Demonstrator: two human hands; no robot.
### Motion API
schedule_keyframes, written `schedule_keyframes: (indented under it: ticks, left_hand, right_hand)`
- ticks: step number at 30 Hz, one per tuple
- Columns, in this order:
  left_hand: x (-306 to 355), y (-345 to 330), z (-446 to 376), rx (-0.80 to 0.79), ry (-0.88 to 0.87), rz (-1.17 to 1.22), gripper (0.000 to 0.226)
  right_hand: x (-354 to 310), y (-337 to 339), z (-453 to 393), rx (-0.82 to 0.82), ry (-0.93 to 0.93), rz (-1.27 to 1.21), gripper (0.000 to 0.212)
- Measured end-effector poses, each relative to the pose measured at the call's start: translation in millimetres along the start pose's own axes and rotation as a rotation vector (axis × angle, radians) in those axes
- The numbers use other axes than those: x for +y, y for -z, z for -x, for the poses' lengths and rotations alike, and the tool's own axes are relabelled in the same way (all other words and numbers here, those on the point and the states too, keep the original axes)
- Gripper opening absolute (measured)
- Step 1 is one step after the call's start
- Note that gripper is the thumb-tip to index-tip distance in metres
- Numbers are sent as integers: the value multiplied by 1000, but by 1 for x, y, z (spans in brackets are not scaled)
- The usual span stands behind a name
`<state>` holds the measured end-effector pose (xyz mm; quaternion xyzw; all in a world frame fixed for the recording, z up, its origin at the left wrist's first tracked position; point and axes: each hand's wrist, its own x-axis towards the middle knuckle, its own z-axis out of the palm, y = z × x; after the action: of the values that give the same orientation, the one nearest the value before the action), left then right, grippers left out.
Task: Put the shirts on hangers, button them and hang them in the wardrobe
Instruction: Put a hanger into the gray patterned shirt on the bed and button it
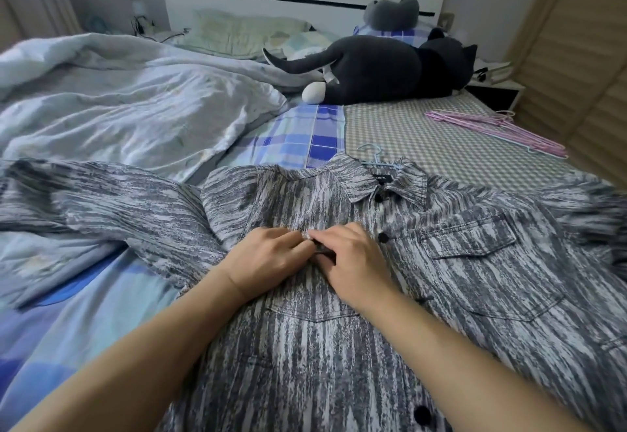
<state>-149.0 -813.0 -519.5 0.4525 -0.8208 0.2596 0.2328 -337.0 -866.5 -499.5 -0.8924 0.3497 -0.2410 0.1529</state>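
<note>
A grey streaked shirt (475, 262) lies spread face up on the bed, sleeves out to both sides. A light blue hanger (371, 156) is inside it, with only the hook showing above the collar. My left hand (268, 262) and my right hand (353, 262) meet at the shirt's front placket, below two black buttons. Both hands pinch the fabric edges there with curled fingers. What lies between the fingertips is hidden. Another black button (422, 414) shows lower down the front.
A pile of pink hangers (498, 129) lies on the checked sheet at the right, near a slatted wardrobe door (576, 58). A rumpled pale duvet (118, 102) fills the left of the bed. A dark plush cat (380, 71) lies near the headboard.
</note>
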Motion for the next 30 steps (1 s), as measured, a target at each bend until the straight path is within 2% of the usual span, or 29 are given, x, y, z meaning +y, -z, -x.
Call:
schedule_keyframes:
  ticks: [4, 7, 10, 12, 15, 18, 22, 24, 27, 28, 30]
  left_hand:
    - [3, -6, 2, -7, 60, -47, 13]
    - [5, -2, -2, -18, 184, 11, 20]
    - [13, 5, 4, -142, 366, 197, 23]
    - [23, 12, 15, -246, 457, 259, 36]
    - [36, 19, 26, -366, 517, 218, 52]
    - [43, 21, 21, -450, 562, 153, 56]
    - [50, 30, 20, -453, 531, 144, 52]
    - [55, 36, 22, -507, 540, 154, 50]
    - [69, 37, 11, -649, 664, 125, 58]
    - [75, 35, 3, -681, 715, 108, 60]
    - [89, 34, -18, -720, 810, 86, 60]
  right_hand:
    - [1, -5, 1, 2, -6, -2, 37]
    - [1, -12, 2, 32, -30, 29, 29]
    - [6, -19, 4, 18, -56, 30, 26]
    - [8, -22, 5, 6, -91, 7, 27]
    - [8, -24, 4, -5, -131, -26, 32]
    - [6, -19, 5, 1, -168, -104, 39]
    - [-4, -10, 18, 98, -21, 76, 21]
    - [-9, 1, 26, 11, 12, 162, 26]
    - [-17, 26, 41, -315, -42, 329, 52]
    - [-20, 38, 47, -371, -30, 410, 57]
    - [-16, 57, 66, -364, 13, 489, 59]
